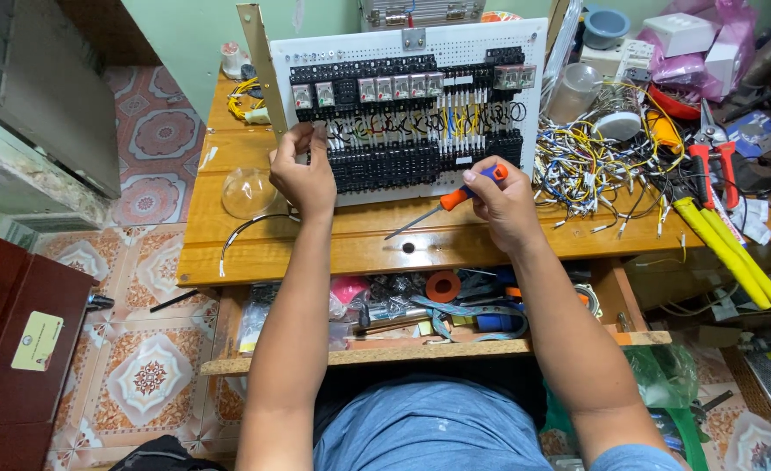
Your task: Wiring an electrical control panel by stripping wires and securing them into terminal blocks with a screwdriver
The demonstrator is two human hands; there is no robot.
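Resting on a cluttered wooden workbench [228,166] over patterned floor tiles [150,375], left hand [303,174] pinches a wire, right hand [503,201] grips a screwdriver [446,201].

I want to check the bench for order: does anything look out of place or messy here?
Yes. Loose wires lie tangled in a heap right of the panel, among cutters. A clear dome sits alone near the table's left edge.

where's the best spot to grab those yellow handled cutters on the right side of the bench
Probably take the yellow-handled cutters by the two long yellow grips, coming from above near the bench's front edge. The handles lie flat and bare there; the red head end sits among loose wires and red pliers.
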